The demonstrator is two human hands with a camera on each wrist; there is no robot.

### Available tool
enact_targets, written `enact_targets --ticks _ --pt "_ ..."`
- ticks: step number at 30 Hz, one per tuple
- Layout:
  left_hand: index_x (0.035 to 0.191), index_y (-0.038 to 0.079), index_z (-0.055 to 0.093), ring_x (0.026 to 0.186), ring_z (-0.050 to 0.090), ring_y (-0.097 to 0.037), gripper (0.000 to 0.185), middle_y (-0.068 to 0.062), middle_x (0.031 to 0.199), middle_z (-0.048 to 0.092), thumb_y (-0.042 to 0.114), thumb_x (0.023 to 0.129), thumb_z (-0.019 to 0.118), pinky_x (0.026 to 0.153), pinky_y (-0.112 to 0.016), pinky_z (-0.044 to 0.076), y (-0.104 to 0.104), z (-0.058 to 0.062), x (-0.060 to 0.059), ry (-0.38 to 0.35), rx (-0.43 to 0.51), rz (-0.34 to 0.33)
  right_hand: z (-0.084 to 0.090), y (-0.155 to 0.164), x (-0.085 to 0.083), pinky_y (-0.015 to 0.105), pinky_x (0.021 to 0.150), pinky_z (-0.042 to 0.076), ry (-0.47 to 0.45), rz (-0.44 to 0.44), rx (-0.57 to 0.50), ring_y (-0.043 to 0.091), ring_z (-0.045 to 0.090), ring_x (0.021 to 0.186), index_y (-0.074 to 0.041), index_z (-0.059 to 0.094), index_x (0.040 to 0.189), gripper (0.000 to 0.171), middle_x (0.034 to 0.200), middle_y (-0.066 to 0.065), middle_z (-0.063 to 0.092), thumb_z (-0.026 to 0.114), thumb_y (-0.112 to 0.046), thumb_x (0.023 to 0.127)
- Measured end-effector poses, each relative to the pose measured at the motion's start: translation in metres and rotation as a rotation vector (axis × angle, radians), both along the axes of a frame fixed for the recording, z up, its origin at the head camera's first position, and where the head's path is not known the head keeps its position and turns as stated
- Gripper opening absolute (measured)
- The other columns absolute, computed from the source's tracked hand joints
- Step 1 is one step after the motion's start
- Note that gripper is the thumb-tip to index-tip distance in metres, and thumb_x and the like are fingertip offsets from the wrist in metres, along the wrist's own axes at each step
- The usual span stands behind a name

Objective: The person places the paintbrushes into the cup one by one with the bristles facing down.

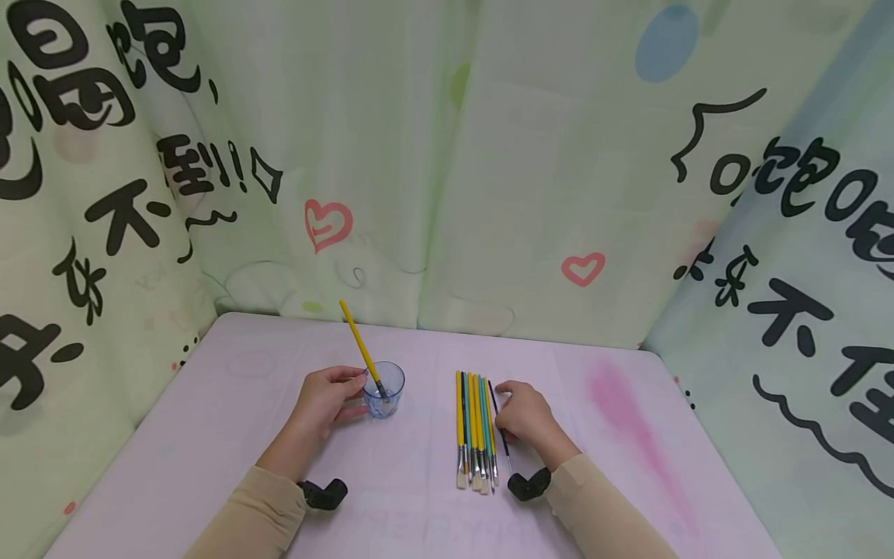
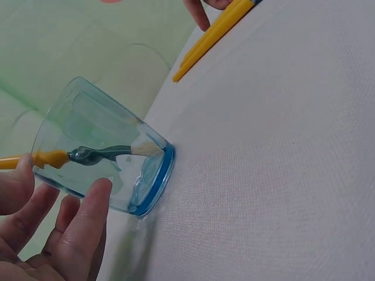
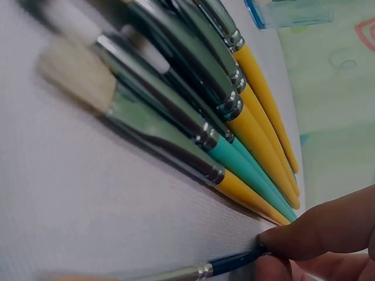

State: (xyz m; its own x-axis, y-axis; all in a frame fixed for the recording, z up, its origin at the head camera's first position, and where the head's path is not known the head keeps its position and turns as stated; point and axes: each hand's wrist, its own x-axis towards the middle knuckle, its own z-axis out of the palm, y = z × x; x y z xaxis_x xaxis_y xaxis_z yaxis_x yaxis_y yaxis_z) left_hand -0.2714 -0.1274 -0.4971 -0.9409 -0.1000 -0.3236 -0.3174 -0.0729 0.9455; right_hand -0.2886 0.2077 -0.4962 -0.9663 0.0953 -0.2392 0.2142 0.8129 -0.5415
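Curling round the blue plastic cup [image 1: 385, 390] on the counter [image 1: 209, 435], the left hand [image 1: 323, 400] is steadying it; its wrist view is showing the yellow paintbrush [image 2: 88, 156] bristles inside. The right hand [image 1: 525, 415] fingers [image 3: 316, 234] are pinching a thin dark-blue brush [image 3: 231, 262] beside the row of paintbrushes [image 1: 475, 423].

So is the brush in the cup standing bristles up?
No, the yellow brush stands bristles down inside the blue cup, its handle leaning out over the rim.

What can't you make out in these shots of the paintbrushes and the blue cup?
- Left wrist view: the handle of the brush in the cup is cut off by the left edge.
- Right wrist view: the cup is cropped by the top edge; the thin dark brush is partly hidden by the right hand's fingers.
- Head view: bristle detail in the brush row is too small.
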Motion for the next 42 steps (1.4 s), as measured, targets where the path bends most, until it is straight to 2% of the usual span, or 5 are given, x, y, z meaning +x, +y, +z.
enact_targets --ticks 13,20,23,30,42 --pt "0.134 0.003 0.071 0.104 0.069 -0.023 0.033 -0.017 0.125 0.066 0.017 0.105 0.072 0.086 -0.039 0.069 0.001 0.001 0.000 -0.010 -0.007 -0.002 0.002 -0.004 0.002 0.022 0.047 0.049 0.019 -0.014 0.079 0.018 0.060 0.050 -0.005 0.063 0.146 0.061 0.074 0.009 0.065 0.074 -0.003 0.086" --pt "0.134 0.003 0.071 0.104 0.070 -0.023 0.032 -0.017 0.125 0.067 0.017 0.104 0.073 0.086 -0.039 0.069 0.001 0.002 0.000 -0.021 -0.008 0.000 0.008 -0.002 -0.001 0.024 0.048 0.051 -0.011 -0.007 0.080 0.019 0.061 0.054 -0.005 0.066 0.141 0.057 0.100 0.015 0.069 0.075 -0.004 0.084" --pt "0.134 0.003 0.071 0.105 0.070 -0.024 0.033 -0.016 0.125 0.066 0.017 0.105 0.072 0.087 -0.039 0.069 0.001 0.002 0.000 -0.017 -0.014 -0.004 0.010 0.000 -0.003 0.025 0.049 0.052 -0.042 -0.016 0.043 0.020 0.062 0.056 -0.007 0.066 0.141 0.056 0.103 0.017 0.069 0.074 -0.004 0.085" --pt "0.133 0.003 0.072 0.102 0.069 -0.023 0.031 -0.013 0.119 0.067 0.015 0.105 0.072 0.085 -0.039 0.069 0.001 0.002 0.001 -0.005 -0.010 -0.001 0.006 0.005 -0.005 0.025 0.050 0.053 -0.078 -0.058 -0.046 0.020 0.059 0.056 -0.011 0.067 0.142 0.058 0.086 0.012 0.067 0.074 -0.003 0.086" --pt "0.132 0.002 0.072 0.098 0.069 -0.021 0.029 -0.013 0.117 0.067 0.013 0.105 0.072 0.083 -0.038 0.070 0.001 0.000 0.000 -0.006 -0.005 0.010 0.006 0.010 -0.002 0.026 0.054 0.056 0.004 -0.102 -0.279 0.021 0.059 0.063 -0.012 0.060 0.150 0.065 0.092 0.013 0.065 0.067 0.003 0.087"
